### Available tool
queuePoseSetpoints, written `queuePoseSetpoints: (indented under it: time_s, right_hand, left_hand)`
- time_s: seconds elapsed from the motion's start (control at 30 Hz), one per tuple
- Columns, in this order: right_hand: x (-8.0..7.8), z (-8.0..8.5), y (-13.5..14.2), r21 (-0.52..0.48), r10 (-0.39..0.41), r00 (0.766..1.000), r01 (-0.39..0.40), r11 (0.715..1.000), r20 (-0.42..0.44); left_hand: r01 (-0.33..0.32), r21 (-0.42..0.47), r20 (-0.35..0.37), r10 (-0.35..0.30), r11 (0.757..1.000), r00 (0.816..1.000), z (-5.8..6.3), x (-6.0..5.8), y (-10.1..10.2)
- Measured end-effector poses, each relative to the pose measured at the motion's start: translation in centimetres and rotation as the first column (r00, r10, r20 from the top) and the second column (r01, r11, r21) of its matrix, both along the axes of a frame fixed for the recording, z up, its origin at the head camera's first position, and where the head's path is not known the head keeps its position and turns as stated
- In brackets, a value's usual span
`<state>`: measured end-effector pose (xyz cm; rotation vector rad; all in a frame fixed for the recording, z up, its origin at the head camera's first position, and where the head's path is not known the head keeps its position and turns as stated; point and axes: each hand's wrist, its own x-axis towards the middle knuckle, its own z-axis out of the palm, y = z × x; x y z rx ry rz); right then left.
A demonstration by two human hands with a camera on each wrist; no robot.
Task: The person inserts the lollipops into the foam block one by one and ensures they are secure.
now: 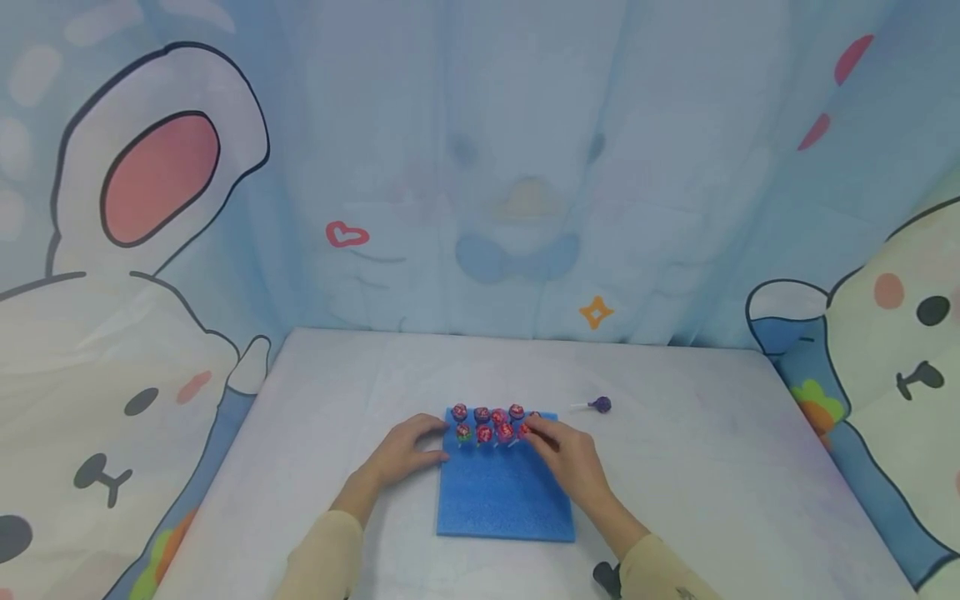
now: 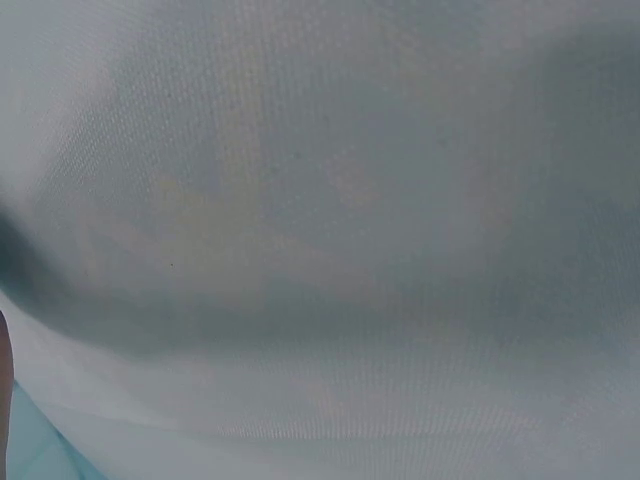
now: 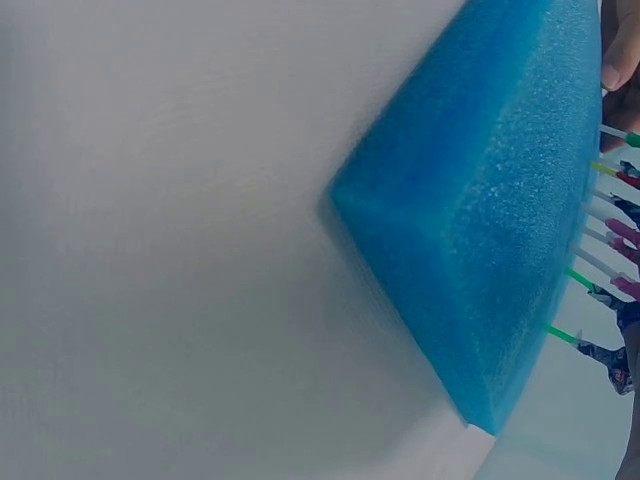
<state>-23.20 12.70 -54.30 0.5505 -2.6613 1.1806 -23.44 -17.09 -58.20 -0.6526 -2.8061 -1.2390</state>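
A blue foam board (image 1: 506, 496) lies flat on the table, with several wrapped lollipops (image 1: 483, 434) standing in two rows along its far end. My right hand (image 1: 573, 458) is over the far right part of the board and pinches a red-wrapped lollipop (image 1: 524, 431) at the end of the nearer row. At the board's left edge my left hand (image 1: 401, 450) rests, fingers and thumb touching the side. In the right wrist view, lollipop sticks (image 3: 597, 262) stand in the foam and the left thumb (image 3: 618, 72) shows against it. The left wrist view holds mostly white cloth.
One dark purple lollipop (image 1: 602, 405) lies on the white-covered table (image 1: 675, 467), right of the board's far corner. A small black object (image 1: 606, 577) shows beside the right sleeve. A cartoon-printed curtain (image 1: 517, 167) hangs behind and on both sides.
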Motion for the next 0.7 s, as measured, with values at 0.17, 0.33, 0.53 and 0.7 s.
queuePoseSetpoints:
  time_s: [0.17,0.33,0.53,0.7]
  right_hand:
    - [-0.04,-0.16,-0.13,0.023,0.017,0.999,-0.017,1.0,-0.036]
    - [0.02,-0.4,-0.19,0.028,0.01,1.0,-0.009,1.0,-0.019]
    - [-0.02,-0.5,-0.21,0.04,0.006,1.0,-0.006,0.999,-0.009]
    - [-0.07,-0.53,-0.28,0.044,0.019,1.0,-0.019,0.999,0.0]
  left_hand:
    - [-0.001,-0.005,-0.002,0.001,1.0,1.0,-0.11,-0.09,0.02]
    - [0.002,-0.008,0.0,-0.002,1.0,1.0,-0.22,-0.15,0.01]
    - [0.007,-0.009,0.002,-0.006,1.0,1.0,-0.07,-0.14,0.02]
    - [0.004,-0.007,0.01,-0.004,1.0,1.0,0.04,-0.07,-0.03]
